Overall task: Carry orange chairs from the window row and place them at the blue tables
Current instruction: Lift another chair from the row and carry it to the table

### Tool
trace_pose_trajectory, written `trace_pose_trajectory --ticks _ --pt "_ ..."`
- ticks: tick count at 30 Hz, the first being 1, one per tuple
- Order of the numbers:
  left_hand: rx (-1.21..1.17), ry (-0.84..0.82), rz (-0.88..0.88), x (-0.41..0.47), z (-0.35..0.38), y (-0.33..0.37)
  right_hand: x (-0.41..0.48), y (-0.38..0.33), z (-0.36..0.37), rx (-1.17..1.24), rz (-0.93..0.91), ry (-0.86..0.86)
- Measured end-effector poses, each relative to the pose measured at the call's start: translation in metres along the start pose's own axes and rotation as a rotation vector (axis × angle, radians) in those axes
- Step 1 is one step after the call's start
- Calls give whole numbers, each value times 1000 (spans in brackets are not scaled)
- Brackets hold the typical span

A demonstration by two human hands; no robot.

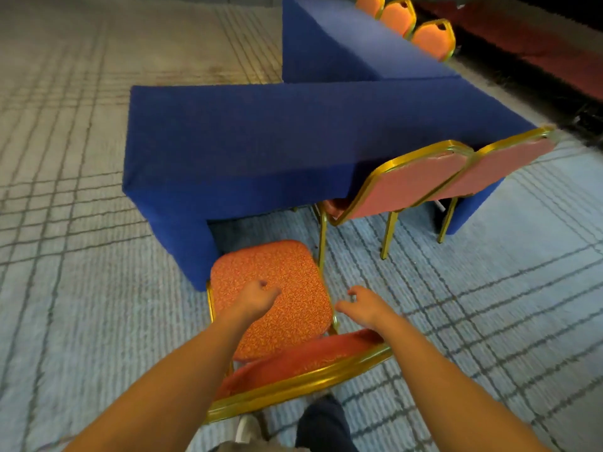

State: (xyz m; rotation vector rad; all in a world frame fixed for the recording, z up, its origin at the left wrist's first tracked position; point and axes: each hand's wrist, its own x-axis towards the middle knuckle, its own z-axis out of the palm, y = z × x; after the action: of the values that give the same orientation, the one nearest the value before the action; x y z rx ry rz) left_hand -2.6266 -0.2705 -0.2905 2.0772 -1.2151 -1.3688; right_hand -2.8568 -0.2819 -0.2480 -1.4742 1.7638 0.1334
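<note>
An orange chair with a gold frame stands on the carpet right in front of me, its seat facing the near blue table. Its backrest is at the bottom, closest to me. My left hand hovers over the seat with fingers loosely curled and holds nothing. My right hand hangs just past the seat's right edge, fingers apart, also holding nothing. Neither hand touches the chair.
Two more orange chairs are tucked in at the right part of the near table. A second blue table stands behind, with three orange chairs along its far side. Patterned grey carpet stretches to the left.
</note>
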Motion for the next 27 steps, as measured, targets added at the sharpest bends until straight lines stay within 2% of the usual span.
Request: trace_pose_trajectory --ticks 6,12,17,24,27 --pt "-44 85 -237 3 3 -31 46 15 0 -22 -4 -189" --pt "49 138 -435 -2 17 -46 87 32 -3 -123 -23 -359" --pt "97 124 -526 2 24 -54 102 46 6 -182 -4 -414" --pt "217 49 -625 18 29 -90 129 65 25 -191 159 -462" --pt "259 -36 -667 18 35 -97 142 73 34 -222 247 -528"
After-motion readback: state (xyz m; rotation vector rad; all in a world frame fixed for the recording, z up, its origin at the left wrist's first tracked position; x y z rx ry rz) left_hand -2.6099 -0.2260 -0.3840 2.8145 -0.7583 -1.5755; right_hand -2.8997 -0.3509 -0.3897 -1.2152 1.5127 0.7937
